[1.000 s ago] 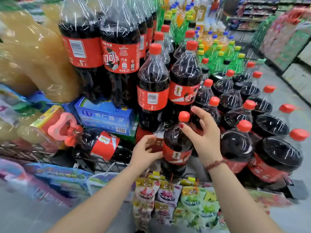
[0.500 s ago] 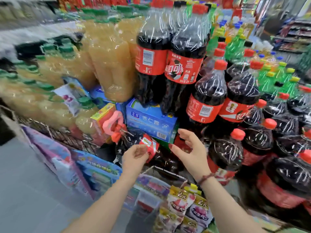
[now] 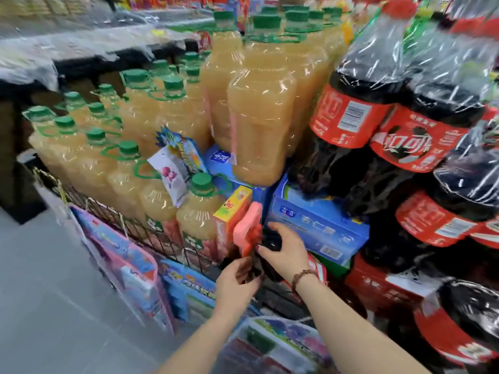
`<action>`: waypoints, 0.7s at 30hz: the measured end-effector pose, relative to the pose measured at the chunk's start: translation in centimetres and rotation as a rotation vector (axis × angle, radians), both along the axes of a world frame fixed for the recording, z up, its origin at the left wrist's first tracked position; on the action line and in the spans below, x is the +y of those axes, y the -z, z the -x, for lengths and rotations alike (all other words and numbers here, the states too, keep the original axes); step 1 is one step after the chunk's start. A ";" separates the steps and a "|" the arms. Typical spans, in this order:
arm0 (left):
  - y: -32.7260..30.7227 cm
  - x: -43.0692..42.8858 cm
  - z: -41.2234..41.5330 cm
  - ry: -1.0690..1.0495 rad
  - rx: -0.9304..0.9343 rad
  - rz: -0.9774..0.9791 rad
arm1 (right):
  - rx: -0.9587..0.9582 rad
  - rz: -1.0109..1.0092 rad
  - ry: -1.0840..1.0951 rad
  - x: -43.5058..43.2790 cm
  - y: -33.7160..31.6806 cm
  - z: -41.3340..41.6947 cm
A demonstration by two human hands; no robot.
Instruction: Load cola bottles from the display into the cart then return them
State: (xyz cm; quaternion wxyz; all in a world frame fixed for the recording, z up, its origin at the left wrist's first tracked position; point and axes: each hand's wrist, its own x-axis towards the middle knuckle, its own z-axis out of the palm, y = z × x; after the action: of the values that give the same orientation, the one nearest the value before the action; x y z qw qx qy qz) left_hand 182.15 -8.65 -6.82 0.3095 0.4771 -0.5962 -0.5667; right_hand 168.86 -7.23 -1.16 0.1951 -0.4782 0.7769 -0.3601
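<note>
The cola bottle [image 3: 270,239], judged heavy and slick, is clasped near its neck by the curled left hand [image 3: 237,283] and right hand [image 3: 287,256].

Your L hand [image 3: 237,282] & R hand [image 3: 283,255] grip the lying cola bottle [image 3: 272,240] w/ pink handle [image 3: 247,230], just beside blue box [image 3: 310,225].
</note>
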 end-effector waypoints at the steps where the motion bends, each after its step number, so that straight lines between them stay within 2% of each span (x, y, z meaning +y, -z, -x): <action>1: 0.2 -0.2 -0.1 0.016 0.002 -0.016 | 0.048 -0.031 -0.010 -0.7 0.0 -0.2; 6: 1.3 -1.4 -0.8 0.066 0.017 -0.084 | 0.264 -0.260 -0.035 -2.6 -0.1 -0.7; 10: 1.5 -1.6 -1.1 0.103 0.005 -0.037 | 0.235 -0.231 -0.032 -2.8 0.2 -0.1; 15: 1.1 -0.8 -1.0 0.106 -0.049 0.225 | 0.268 -0.194 -0.080 -1.5 0.8 0.4; 21: 0.5 0.4 0.7 0.205 0.010 0.215 | 0.137 0.013 0.011 1.4 -0.1 1.9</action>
State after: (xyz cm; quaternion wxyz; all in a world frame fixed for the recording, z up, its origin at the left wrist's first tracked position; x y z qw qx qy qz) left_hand 181.45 -8.27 -7.30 0.3021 0.3749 -0.6976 -0.5306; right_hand 166.97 -5.85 -1.04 0.1367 -0.4987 0.7887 -0.3326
